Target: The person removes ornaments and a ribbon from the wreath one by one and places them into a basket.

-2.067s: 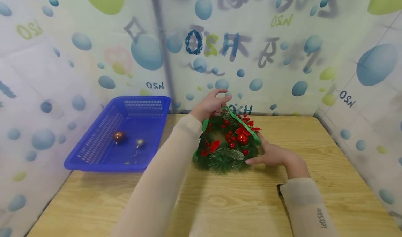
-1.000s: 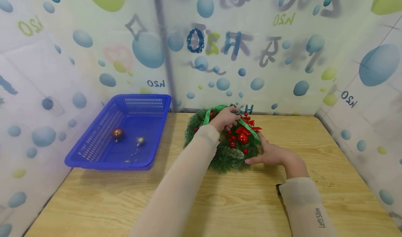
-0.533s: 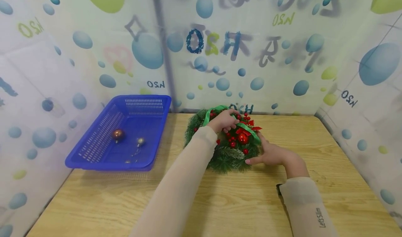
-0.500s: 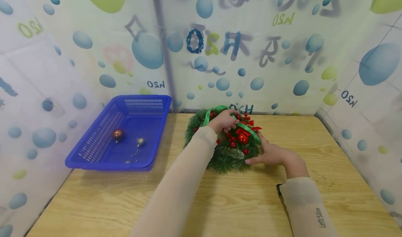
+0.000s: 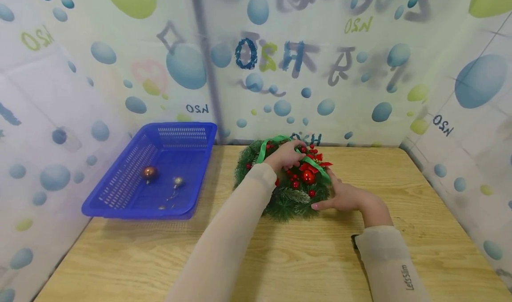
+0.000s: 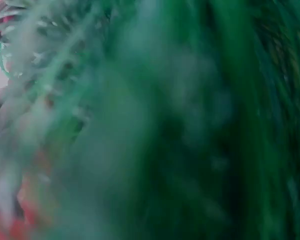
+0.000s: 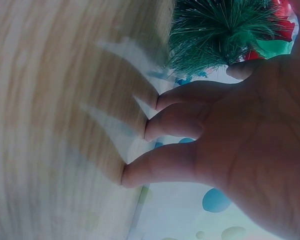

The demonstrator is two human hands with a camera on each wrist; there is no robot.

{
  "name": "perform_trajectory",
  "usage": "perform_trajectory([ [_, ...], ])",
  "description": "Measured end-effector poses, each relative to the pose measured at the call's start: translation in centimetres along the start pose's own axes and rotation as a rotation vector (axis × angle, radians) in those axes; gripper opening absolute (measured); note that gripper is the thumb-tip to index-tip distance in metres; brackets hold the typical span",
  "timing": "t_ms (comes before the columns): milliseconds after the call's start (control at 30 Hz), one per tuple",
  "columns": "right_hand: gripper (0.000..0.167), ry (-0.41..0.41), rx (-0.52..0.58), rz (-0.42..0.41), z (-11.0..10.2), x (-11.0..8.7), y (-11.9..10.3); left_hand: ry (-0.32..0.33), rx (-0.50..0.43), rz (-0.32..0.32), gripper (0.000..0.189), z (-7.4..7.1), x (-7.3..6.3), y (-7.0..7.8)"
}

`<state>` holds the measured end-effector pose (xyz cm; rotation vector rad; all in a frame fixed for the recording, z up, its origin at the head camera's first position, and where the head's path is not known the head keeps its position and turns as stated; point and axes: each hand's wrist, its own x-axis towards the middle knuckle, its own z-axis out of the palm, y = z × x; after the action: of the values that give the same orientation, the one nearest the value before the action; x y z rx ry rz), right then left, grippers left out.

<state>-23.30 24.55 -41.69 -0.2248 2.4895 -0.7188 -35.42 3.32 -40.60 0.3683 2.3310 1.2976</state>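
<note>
A Christmas wreath [image 5: 286, 204] of green needles with red berries, red flowers and a shiny red ball lies on the table. A green ribbon [image 5: 276, 139] arches over its back and runs down its right side. My left hand [image 5: 286, 154] reaches over the wreath, its curled fingers at the ribbon on the right of the arch. Blurred wreath needles [image 6: 190, 130] fill the left wrist view. Beside the wreath's right edge stands my right hand [image 5: 346, 197], thumb and fingers spread. In the right wrist view, its fingers [image 7: 162, 162] extend with their tips on the table.
A blue plastic basket [image 5: 208, 159] stands on the left of the wooden table [image 5: 320, 257]. Inside are a copper-coloured ball [image 5: 149, 173] and a small pale ball [image 5: 178, 181] with a thin wire or string. A patterned wall covering [image 5: 280, 79] closes off the back and sides.
My left hand has come down from behind the wreath and moved right, over its middle. The ribbon's left part has shifted back into an arch. The right hand stays put.
</note>
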Motion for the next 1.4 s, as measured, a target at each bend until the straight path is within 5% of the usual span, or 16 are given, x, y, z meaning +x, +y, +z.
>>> perform_trajectory([
  [267,0.145,0.001,-0.008,-0.002,0.0,-0.1,-0.1,0.066,-0.011,-0.013,0.042,0.2,0.1,0.3],
  [633,0.145,0.0,0.012,0.007,0.0,-0.1,0.0,0.081,-0.122,0.061,0.048,-1.0,-0.4,1.6],
  [1033,0.144,0.003,0.018,0.002,0.2,-0.2,0.0,0.202,-0.215,0.129,0.049,-6.8,-2.1,3.9],
  [1400,0.145,0.001,0.009,0.001,0.3,-0.3,0.0,0.332,-0.222,0.106,0.046,-12.8,-5.0,3.6],
])
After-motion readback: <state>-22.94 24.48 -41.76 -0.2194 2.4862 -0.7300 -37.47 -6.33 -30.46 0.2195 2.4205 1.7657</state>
